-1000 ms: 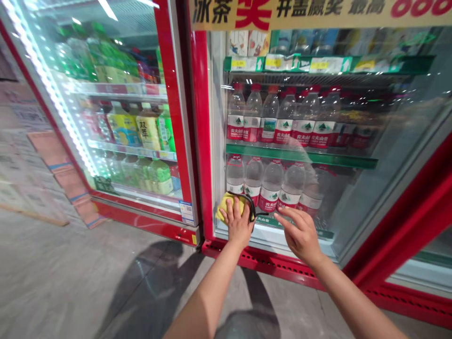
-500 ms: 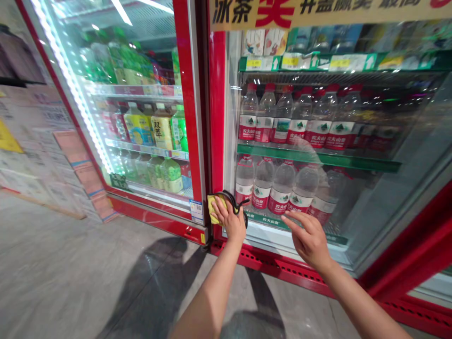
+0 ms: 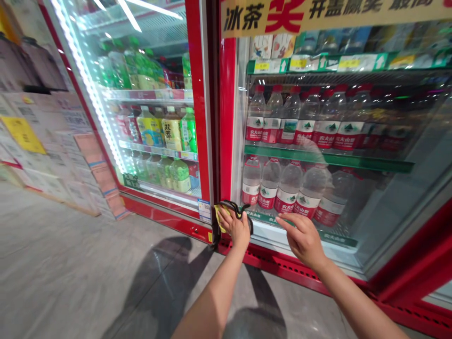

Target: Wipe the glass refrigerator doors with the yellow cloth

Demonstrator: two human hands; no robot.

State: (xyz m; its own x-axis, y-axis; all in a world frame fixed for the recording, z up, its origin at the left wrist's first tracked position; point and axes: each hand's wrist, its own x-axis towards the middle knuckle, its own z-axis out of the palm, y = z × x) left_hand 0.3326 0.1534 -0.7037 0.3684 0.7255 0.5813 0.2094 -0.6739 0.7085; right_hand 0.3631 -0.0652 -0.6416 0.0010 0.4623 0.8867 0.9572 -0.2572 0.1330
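My left hand (image 3: pixel 237 227) presses a yellow cloth (image 3: pixel 221 219) with a dark edge against the lower left corner of the red fridge door frame (image 3: pixel 228 127). Its fingers lie over the cloth, and a black loop hangs around them. Close to the glass in front of the lower bottles, my right hand (image 3: pixel 302 238) holds nothing, with its fingers apart and pointing left. Behind the glass, water bottles (image 3: pixel 286 190) with red and white labels stand on the bottom shelf, and more bottles (image 3: pixel 312 125) stand above them.
A second lit fridge (image 3: pixel 155 127) with green and yellow drinks stands at the left. Beyond it are stacked cartons (image 3: pixel 84 160). Grey floor (image 3: pixel 70 263) lies below, crossed by shadows. A yellow banner (image 3: pixel 328 14) runs across the top.
The view has shifted, so the fridges appear farther right. The cloth looks more bunched under my left hand. My right hand is slightly nearer to my left.
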